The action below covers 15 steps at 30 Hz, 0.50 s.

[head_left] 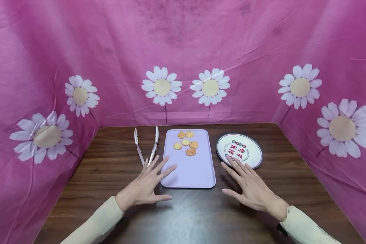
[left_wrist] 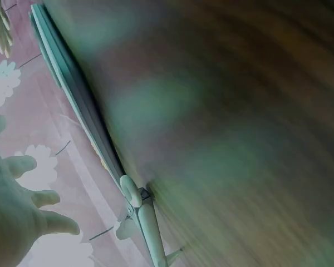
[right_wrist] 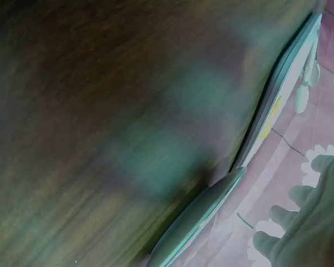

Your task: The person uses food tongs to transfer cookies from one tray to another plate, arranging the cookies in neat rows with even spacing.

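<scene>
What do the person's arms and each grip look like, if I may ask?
The left sleeve and right sleeve are long and pale cream; the right one carries a faint marking. A black strap-like piece shows beneath its wrist end. The left grip and right grip are bare, five-fingered human hands.

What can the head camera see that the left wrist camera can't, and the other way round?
Only the head view shows the red writing on the plate, all six cookies clearly on the tray, and the pale sleeves.

Only the left wrist view shows the palm side of the left hand and the tray edge-on from low down.

Both show the tray, the tongs, white daisies, the wooden table, the left hand and the right hand.
</scene>
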Available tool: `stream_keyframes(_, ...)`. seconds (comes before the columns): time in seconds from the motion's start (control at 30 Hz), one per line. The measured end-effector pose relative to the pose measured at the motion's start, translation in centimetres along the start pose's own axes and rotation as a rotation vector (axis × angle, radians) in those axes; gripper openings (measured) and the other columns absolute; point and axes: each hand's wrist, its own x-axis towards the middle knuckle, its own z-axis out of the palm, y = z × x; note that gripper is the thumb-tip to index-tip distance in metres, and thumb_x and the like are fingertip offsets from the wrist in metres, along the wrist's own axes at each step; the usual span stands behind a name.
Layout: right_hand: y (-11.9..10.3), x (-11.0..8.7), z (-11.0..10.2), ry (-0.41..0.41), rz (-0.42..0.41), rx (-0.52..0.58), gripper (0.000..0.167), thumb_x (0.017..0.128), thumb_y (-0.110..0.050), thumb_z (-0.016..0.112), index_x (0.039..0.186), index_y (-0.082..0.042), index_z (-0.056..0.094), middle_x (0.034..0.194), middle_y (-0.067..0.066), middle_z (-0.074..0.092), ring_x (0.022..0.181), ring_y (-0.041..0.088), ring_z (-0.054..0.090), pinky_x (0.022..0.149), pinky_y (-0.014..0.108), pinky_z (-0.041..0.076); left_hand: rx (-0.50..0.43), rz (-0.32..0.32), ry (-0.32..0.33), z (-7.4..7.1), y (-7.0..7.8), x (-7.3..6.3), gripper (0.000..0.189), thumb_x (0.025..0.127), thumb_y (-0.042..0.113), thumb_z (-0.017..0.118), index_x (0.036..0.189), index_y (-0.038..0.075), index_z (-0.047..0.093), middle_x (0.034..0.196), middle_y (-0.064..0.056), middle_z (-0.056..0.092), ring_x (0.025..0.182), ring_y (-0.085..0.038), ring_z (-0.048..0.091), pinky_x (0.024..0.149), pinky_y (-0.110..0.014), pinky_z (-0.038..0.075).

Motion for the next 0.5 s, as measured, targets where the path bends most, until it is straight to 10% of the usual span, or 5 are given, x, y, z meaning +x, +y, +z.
stream_keyframes(0.23, 0.9, 1.1, -0.6, 0.092, 0.016, 0.077, 0.085, 0.095, -0.052, 0.072, 0.165, -0.024, 0.032, 0.174, 0.004, 0.026, 0.154, 0.035, 0.037, 0.129, 0.021, 0.0, -0.079, -0.048, 0.085, -0.3, -0.5, 0.3, 0.093, 0.091, 0.065, 0.068, 0.167, 0.03, 0.026, 0.175, -0.015, 0.014, 0.155, -0.052, 0.026, 0.116, -0.077, 0.027)
stream_keyframes(0.5, 3.9, 2.8, -1.3, 0.262, 0.154, 0.282, 0.077, 0.098, -0.027, 0.072, 0.164, -0.014, 0.034, 0.169, 0.015, 0.035, 0.152, 0.042, 0.037, 0.13, 0.027, 0.016, -0.189, -0.226, 0.379, -0.5, -2.2, 1.4, 0.082, 0.091, 0.032, 0.08, 0.159, 0.008, 0.041, 0.163, -0.03, 0.036, 0.147, -0.052, 0.04, 0.12, -0.067, 0.032)
